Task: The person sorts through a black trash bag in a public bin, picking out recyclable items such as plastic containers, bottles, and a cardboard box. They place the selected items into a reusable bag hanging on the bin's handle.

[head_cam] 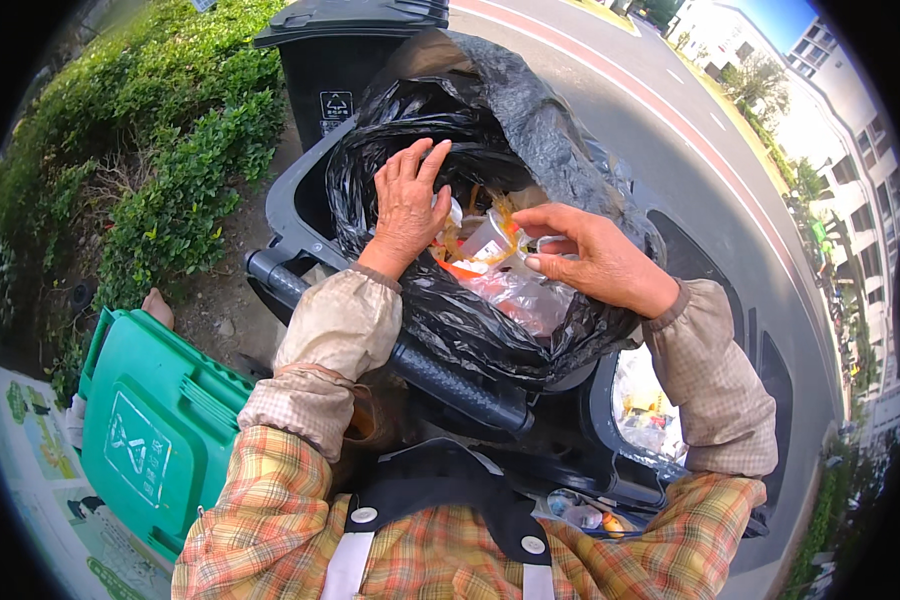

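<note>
A black plastic garbage bag (450, 330) lines a dark wheeled bin (300, 180) in front of me, its mouth spread wide. Mixed litter fills it, including a clear plastic cup (487, 238) smeared with orange residue and a crumpled clear plastic bag (529, 296). My left hand (412, 202) is over the bag's left inner side, fingers apart, nothing visible in them. My right hand (589, 255) reaches in from the right, fingertips beside the smeared cup and a loop of thin plastic. Whether its thumb and fingers pinch anything is unclear.
Behind stands another dark lidded bin (360, 52). A green bin lid (157, 427) is at lower left, near a hedge (187, 142). To my right, another bin (607, 420) holds litter (649, 405). The bin's handle bar (457, 382) crosses before me; a road (607, 97) runs beyond.
</note>
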Motion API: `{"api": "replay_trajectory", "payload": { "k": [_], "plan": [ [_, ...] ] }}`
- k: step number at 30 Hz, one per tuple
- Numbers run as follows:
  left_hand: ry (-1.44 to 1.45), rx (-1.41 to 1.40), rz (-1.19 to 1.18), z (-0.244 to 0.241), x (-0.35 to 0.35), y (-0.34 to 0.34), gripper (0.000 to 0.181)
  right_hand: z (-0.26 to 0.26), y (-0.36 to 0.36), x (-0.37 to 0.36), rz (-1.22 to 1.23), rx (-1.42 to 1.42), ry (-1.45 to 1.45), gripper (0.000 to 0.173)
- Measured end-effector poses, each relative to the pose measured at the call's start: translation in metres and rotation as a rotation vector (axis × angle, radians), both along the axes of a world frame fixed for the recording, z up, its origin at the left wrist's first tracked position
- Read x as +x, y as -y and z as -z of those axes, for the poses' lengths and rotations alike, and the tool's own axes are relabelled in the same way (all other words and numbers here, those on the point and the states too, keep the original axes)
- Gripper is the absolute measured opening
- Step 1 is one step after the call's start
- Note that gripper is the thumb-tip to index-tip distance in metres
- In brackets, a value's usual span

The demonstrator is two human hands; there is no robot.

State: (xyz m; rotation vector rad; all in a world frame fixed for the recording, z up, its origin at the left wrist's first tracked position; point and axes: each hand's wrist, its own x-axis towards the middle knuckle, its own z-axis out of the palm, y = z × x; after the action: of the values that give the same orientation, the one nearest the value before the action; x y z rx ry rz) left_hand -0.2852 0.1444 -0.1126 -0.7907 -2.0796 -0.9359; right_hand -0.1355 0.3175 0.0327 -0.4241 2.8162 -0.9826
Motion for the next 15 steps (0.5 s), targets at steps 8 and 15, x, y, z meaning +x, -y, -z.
{"api": "replay_trajectory", "payload": {
  "k": [8, 15],
  "plan": [
    [0.152, -0.024, -0.312, 0.014, -0.015, 0.011, 0.042, 0.049, -0.023, -0.151, -0.216, 0.278, 0.472, 0.053],
    [0.229, 0.593, 0.133, 0.004, -0.032, 0.021, 0.021, 0.036, -0.023, -0.211, 0.059, 0.447, 0.301, 0.079]
  ]
}}
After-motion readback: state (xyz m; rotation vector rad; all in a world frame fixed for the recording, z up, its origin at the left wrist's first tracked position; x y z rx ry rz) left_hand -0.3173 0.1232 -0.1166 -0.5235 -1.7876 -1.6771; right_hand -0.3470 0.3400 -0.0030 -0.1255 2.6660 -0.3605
